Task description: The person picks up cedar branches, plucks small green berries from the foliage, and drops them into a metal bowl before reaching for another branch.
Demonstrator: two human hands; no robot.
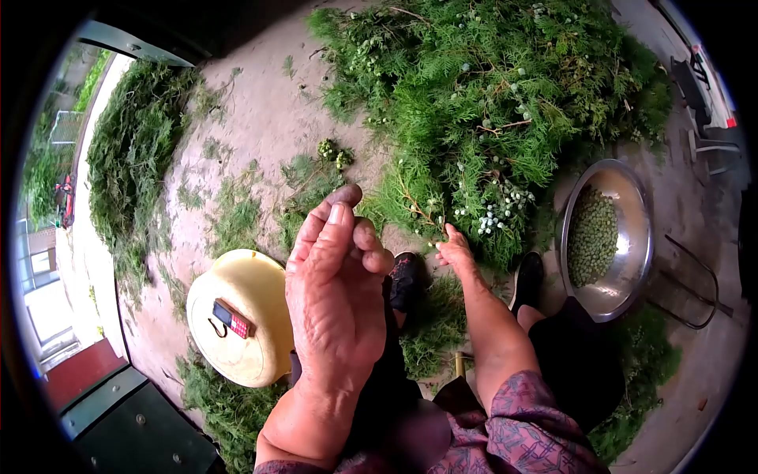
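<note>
My left hand (335, 276) is raised close to the camera, palm side showing, with the thumb and curled fingers pressed together; what they hold, if anything, I cannot tell. Lower and to the right, my right hand (455, 251) pinches the stem end of a green conifer branch (412, 201) at the near edge of a large pile. That pile of cut conifer branches (489, 95) carries pale blue-green cones (497, 212), clustered just beyond my right hand. Right of it, a steel basin (629, 265) holds many loose green cones (592, 237).
An upturned yellow tub (264, 296) at left bears a red-and-black phone (231, 317). More cut greenery (134, 166) lies at far left, with loose sprigs (237, 213) across the concrete floor. A thin metal frame (703, 296) stands beside the basin. My shoes (407, 280) are below my hands.
</note>
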